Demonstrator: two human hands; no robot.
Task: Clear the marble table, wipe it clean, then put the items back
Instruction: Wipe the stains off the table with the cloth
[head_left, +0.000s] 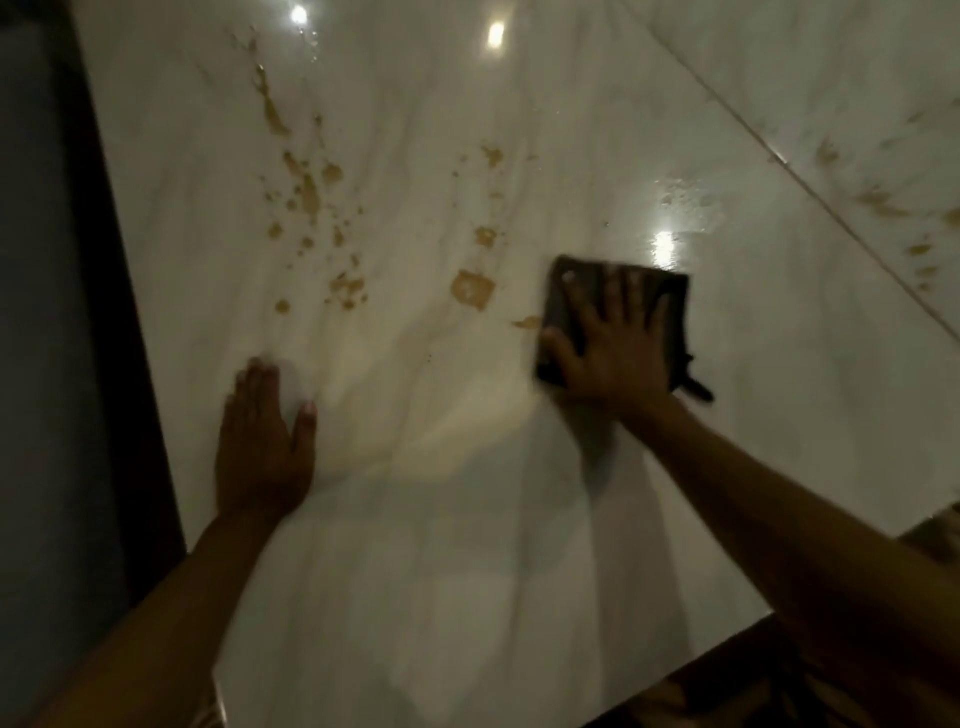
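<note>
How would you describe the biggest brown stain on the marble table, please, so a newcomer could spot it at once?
Start at the white marble table and find the dark cloth under the flat right hand. Just left of the cloth lies the biggest brown stain. It is a solid, squarish patch, unlike the small scattered speckles further left.

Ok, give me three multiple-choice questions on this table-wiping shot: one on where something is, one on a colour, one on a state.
1. The brown stains lie where from the cloth?
A. Left
B. Right
C. Under it

2. The cloth is what colour?
A. White
B. Dark
C. Yellow

3. The left hand is how?
A. Flat on the marble table
B. Gripping the cloth
C. Raised in the air

Answers:
1 A, spots sit left of the cloth.
2 B, it looks dark grey.
3 A, straight fingers rest on bare marble, while the right hand presses the cloth.
</note>
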